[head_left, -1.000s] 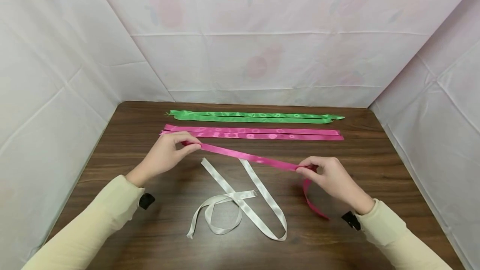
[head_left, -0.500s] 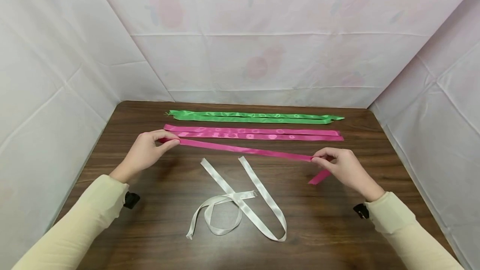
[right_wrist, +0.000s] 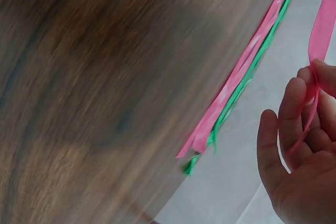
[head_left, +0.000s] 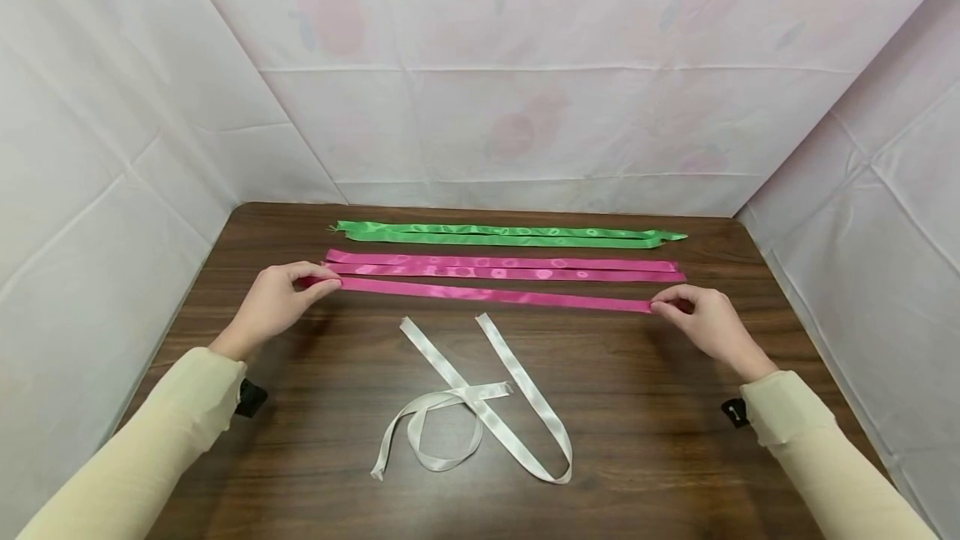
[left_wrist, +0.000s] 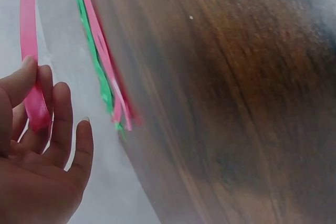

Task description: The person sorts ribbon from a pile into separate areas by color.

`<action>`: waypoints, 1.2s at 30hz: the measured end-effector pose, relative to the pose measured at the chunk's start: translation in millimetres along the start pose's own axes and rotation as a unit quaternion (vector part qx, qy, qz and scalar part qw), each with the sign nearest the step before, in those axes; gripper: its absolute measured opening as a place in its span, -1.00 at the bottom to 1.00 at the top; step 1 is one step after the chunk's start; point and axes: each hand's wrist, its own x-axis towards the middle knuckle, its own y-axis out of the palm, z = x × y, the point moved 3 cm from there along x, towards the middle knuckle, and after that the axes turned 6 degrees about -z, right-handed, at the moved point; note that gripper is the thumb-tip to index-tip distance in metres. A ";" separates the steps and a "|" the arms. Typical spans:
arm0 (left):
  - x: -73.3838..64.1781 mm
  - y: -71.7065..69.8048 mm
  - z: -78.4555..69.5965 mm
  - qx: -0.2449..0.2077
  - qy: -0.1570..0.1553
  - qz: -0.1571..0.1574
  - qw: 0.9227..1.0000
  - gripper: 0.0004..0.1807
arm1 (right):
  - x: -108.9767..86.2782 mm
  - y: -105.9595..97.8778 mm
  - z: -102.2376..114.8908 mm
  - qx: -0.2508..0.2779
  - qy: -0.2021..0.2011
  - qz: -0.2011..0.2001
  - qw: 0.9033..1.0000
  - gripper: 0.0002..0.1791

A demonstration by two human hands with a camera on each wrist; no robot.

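Observation:
A pink satin ribbon (head_left: 487, 295) is stretched between both hands, running slightly lower toward the right. My left hand (head_left: 279, 298) pinches it near its left end between thumb and forefinger; in the left wrist view a short tail of the ribbon (left_wrist: 38, 109) hangs past the fingers. My right hand (head_left: 708, 322) pinches the other end, and the right wrist view shows a thin ribbon tail (right_wrist: 310, 116) lying along the palm. Just behind the held ribbon, two pink ribbons (head_left: 480, 266) lie side by side on the wooden table (head_left: 630, 457).
Green ribbons (head_left: 502, 235) lie straight near the table's back edge. In front of the held ribbon, white ribbons (head_left: 517, 444) lie loosely looped and crossed. Pale fabric walls (head_left: 525, 123) stand at the back and both sides.
The hands have moved apart, the left leftward, the right rightward and back. The pink ribbon between them is now longer and more level, and the tail below the right hand no longer shows in the head view.

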 end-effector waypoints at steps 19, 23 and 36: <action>20.1 32.6 11.2 0.025 -0.011 -0.027 0.999 -0.70 | 22.0 17.2 -30.3 -0.020 0.045 -0.040 0.998 -0.76; 24.5 39.5 12.8 0.041 -0.008 -0.038 0.998 -0.72 | 30.5 22.9 -32.2 -0.027 0.059 -0.039 0.997 -0.77; 28.6 46.9 8.9 0.076 -0.044 -0.041 0.995 -0.75 | 48.3 37.9 -35.6 -0.089 0.086 -0.038 0.992 -0.76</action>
